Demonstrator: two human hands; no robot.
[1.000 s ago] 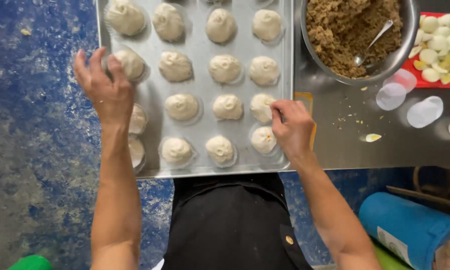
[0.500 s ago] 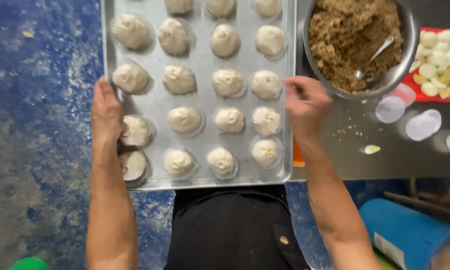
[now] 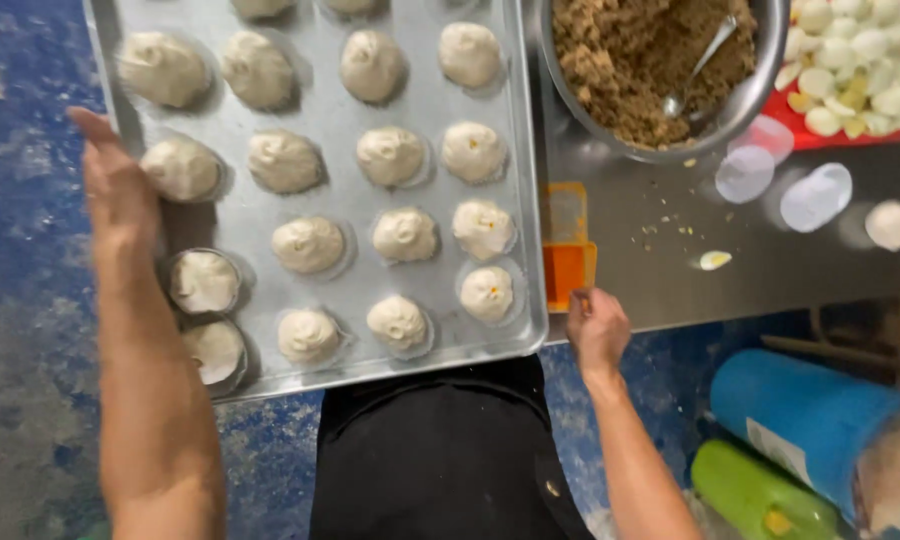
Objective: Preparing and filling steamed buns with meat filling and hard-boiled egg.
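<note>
Two hands: left hand (image 3: 120,185) grip flat on tray (image 3: 422,345) edge; right hand (image 3: 596,326) grip curled at counter edge, empty.

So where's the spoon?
The metal spoon sticks in the brown crumbly filling inside the round steel bowl, at the top right of the head view, just right of the flat metal baking tray of dough balls.

**Materials and finish**

Tray (image 3: 530,180): metal, dull satin sheen, smooth. Dough balls (image 3: 310,245): matt, soft, slightly wrinkled, in thin clear plastic cups. Bowl (image 3: 760,90): polished metal, glossy rim. Filling (image 3: 620,60): coarse, crumbly, matt. Scraper (image 3: 568,245): orange plastic, smooth. Table (image 3: 770,270): brushed metal. Floor (image 3: 30,300): blue, mottled, worn.
</note>
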